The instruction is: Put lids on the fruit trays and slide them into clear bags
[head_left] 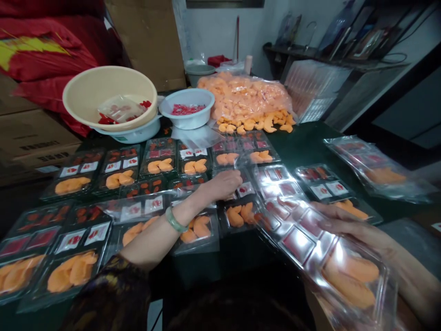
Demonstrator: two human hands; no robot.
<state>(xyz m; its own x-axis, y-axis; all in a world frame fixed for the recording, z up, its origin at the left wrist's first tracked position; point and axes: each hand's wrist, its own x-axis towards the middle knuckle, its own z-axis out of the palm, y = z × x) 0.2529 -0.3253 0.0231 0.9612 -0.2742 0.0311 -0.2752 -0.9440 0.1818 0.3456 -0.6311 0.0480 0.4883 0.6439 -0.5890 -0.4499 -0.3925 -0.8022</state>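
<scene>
My left hand (224, 183), with a green bangle on the wrist, reaches across rows of black compartment trays (156, 161) holding orange pieces and small red-and-white packets. Its fingers are curled over a tray near the table's middle, touching a packet (246, 189); whether they pinch it is unclear. My right hand (347, 220) grips a clear-lidded tray (320, 248) from the right side, tilted toward me. That tray holds orange pieces at the near end and red packets further along.
A cream basin (110, 94) with red packets sits on a white bowl at back left. A white bowl (188, 106) of red packets stands beside a big bag of orange pieces (246, 96). Closed clear trays (375, 168) lie at right; clear lid stacks (310, 87) behind.
</scene>
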